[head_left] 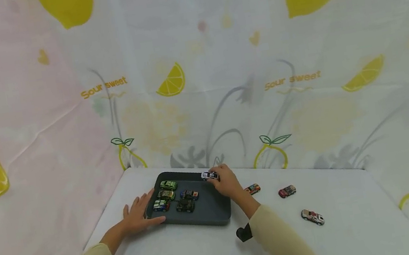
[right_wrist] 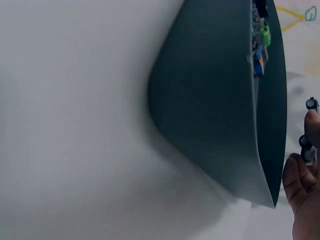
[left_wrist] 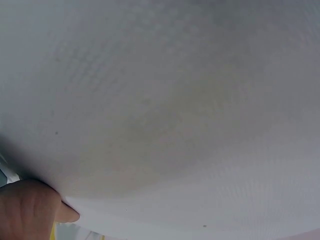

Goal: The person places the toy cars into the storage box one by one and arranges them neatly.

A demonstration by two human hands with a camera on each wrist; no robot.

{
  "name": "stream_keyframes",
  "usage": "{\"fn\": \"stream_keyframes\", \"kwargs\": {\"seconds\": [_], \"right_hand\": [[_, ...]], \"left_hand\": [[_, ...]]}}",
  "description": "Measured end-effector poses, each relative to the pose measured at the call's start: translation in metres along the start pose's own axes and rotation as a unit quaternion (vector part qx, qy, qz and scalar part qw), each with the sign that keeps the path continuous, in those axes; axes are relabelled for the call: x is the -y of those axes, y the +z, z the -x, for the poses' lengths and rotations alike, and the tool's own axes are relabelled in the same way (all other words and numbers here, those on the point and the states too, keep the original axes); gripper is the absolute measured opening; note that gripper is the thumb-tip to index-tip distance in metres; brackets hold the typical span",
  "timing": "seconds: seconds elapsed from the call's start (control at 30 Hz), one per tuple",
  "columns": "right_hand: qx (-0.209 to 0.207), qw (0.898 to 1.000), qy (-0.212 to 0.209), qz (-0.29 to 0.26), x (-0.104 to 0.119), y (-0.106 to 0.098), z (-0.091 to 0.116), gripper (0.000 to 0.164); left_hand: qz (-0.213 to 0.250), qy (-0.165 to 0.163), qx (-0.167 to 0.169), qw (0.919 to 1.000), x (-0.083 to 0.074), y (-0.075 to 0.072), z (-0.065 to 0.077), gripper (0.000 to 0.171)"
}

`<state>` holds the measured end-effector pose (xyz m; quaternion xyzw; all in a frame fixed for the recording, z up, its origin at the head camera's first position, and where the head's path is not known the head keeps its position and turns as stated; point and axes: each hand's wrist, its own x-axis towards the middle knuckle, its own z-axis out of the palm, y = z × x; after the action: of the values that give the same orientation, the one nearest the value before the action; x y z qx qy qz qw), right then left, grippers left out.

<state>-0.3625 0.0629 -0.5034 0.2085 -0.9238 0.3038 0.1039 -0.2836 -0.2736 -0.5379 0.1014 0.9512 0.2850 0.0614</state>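
Observation:
A dark grey tray (head_left: pixel 213 208) stands on the white table, with several toy cars grouped in its left half, among them a green toy car (head_left: pixel 168 185) and a black toy car (head_left: pixel 185 205). My left hand (head_left: pixel 137 217) lies at the tray's left side, fingers spread and thumb along the front rim. Over the back right part of the tray, my right hand (head_left: pixel 229 181) pinches a white toy car (head_left: pixel 209 175). In the right wrist view that white car (right_wrist: pixel 306 137) shows its wheels between thumb and fingers, beyond the tray wall (right_wrist: pixel 205 100).
Right of the tray lie an orange toy car (head_left: pixel 253 189), partly behind my right wrist, a red toy car (head_left: pixel 287 191) and a white-and-red toy car (head_left: pixel 313 217). A lemon-printed cloth (head_left: pixel 202 114) rises behind the table and at its sides.

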Motion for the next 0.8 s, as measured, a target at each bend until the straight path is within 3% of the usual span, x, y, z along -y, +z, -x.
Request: {"fn": "stream_keyframes", "kwargs": {"seconds": [0.37,0.6,0.8], "right_hand": [[0.039,0.999,-0.006,-0.012,0.011,0.027,0.005,0.033],[0.034,0.999,-0.01,-0.013,0.011,0.041,0.002,0.032],[0.003,0.999,0.006,-0.053,0.015,0.053,0.0,0.025]], "left_hand": [[0.009,-0.007,0.01,0.9999,-0.005,0.006,0.005,0.108],[-0.01,-0.023,0.016,0.9996,-0.008,0.002,0.003,0.108],[-0.012,-0.03,0.013,0.9994,-0.005,-0.002,0.004,0.108]]}}
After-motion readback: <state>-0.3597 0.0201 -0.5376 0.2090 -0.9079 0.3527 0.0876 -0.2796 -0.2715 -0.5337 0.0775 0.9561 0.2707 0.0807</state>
